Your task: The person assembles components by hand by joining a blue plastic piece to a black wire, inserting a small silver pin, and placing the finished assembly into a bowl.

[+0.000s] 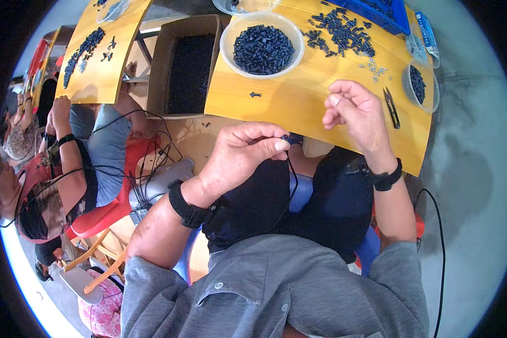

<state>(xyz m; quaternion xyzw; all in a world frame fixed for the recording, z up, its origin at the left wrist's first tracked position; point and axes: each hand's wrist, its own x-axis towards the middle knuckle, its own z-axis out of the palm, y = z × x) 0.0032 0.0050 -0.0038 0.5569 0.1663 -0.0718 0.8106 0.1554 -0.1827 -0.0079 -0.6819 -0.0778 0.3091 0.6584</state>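
My left hand (243, 155) is closed below the near edge of a yellow wooden table (298, 98), pinching a small dark part (285, 137) between thumb and fingers. My right hand (357, 118) hovers over the table with its fingers loosely curled; whether it holds anything I cannot tell. A round clear bowl (262, 46) full of small black plastic parts stands at the table's far left. A loose heap of the same black parts (339, 31) lies at the back. A single black part (255, 94) lies alone on the wood. Black snips (392, 107) lie right of my right hand.
A small clear cup of black parts (420, 84) stands at the right edge, a blue tray (380, 11) at the back. An open cardboard box (188, 65) sits left of the table. Another person (62, 169) sits at a second yellow table (104, 50) on the left.
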